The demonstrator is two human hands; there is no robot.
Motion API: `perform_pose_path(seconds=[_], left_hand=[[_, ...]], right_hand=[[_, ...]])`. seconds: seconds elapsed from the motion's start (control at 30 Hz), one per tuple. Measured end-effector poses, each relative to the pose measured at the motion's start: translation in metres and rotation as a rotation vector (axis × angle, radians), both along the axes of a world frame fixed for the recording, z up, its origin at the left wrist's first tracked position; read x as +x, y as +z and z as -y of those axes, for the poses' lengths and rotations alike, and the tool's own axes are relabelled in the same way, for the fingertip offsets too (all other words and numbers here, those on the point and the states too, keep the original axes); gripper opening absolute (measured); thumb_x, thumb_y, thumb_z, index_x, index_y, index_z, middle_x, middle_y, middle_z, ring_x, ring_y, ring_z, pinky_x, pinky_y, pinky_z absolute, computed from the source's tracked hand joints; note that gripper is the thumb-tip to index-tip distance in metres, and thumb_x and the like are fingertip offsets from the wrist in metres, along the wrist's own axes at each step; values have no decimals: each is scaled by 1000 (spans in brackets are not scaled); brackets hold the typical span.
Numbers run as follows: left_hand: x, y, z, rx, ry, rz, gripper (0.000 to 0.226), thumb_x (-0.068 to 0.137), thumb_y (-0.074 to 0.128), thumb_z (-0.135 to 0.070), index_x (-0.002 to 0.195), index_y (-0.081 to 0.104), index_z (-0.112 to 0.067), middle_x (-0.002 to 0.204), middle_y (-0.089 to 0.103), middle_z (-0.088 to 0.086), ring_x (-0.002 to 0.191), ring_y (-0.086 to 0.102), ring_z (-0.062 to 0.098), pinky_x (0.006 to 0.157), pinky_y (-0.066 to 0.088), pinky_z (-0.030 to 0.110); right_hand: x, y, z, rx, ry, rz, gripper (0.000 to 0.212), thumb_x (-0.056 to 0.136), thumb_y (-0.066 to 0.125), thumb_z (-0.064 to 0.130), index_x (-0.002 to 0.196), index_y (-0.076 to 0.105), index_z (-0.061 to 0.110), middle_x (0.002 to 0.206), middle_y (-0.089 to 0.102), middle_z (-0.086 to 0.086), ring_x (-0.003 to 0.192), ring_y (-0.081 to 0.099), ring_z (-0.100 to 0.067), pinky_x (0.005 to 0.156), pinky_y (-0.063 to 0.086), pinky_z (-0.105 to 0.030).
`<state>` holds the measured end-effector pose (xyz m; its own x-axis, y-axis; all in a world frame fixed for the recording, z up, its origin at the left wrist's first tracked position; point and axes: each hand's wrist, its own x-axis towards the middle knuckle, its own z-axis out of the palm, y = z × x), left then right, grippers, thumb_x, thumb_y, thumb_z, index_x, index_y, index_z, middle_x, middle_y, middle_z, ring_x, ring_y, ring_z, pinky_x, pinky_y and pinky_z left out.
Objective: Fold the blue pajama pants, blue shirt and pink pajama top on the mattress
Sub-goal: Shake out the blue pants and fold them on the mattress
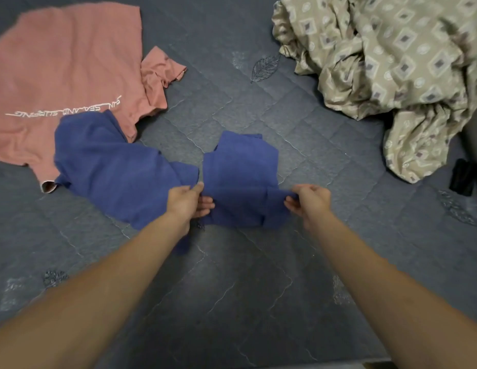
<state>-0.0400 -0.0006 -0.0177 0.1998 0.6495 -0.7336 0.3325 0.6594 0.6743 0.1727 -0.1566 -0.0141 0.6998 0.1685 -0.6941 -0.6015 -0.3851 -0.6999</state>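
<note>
A blue garment (240,177), partly folded, lies in the middle of the grey quilted mattress (232,288). My left hand (188,199) pinches its near left edge and my right hand (310,199) pinches its near right edge. A second blue garment (112,166) lies crumpled just to the left, touching the first. I cannot tell which of the two is the pants and which the shirt. The pink pajama top (64,67), with white lettering, lies spread at the far left, and the left blue garment overlaps its near corner.
A crumpled beige patterned sheet (391,62) fills the far right of the mattress. A small black object (462,177) lies at the right edge beside a dark shape. Bare mattress stretches between my arms and the near edge.
</note>
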Motion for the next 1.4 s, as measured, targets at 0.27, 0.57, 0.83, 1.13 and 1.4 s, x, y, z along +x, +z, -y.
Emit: perform_pose_path(seconds=[0.27, 0.57, 0.83, 1.13, 1.4], left_hand=[[95, -20, -96, 119, 23, 39, 25, 106, 49, -26, 86, 56, -14, 65, 69, 3, 59, 69, 16, 49, 55, 23], [68, -94, -39, 1090, -1113, -404, 63, 100, 30, -57, 159, 27, -35, 169, 16, -1, 156, 11, 27, 124, 19, 50], [68, -130, -26, 1049, -927, -668, 84, 99, 34, -65, 163, 0, -24, 169, -5, 17, 156, 1, 36, 124, 13, 50], [88, -87, -36, 371, -174, -511, 64, 82, 69, -63, 112, 61, -7, 114, 67, 14, 111, 61, 39, 89, 52, 46], [110, -86, -31, 538, -300, -197, 27, 94, 65, -38, 115, 64, -21, 111, 73, 0, 108, 67, 22, 98, 53, 44]], right_hand=[[71, -9, -110, -22, 111, 168, 12, 89, 59, 1, 87, 57, 13, 95, 69, -18, 68, 69, -24, 73, 61, -37], [9, -88, -82, -318, 1334, 1234, 61, 101, 37, 37, 159, 29, 19, 170, 18, -6, 157, 16, -26, 124, 23, -51], [38, -124, -58, -586, 1049, 1162, 80, 99, 42, 63, 162, 17, 20, 167, 19, -13, 151, 25, -34, 116, 31, -51], [29, -77, -76, -411, 475, 234, 62, 77, 78, 58, 113, 62, 10, 106, 67, -3, 101, 66, -29, 84, 54, -38], [55, -80, -70, -42, 560, 311, 30, 96, 67, 24, 123, 64, 11, 119, 71, -3, 112, 66, -23, 98, 54, -45]])
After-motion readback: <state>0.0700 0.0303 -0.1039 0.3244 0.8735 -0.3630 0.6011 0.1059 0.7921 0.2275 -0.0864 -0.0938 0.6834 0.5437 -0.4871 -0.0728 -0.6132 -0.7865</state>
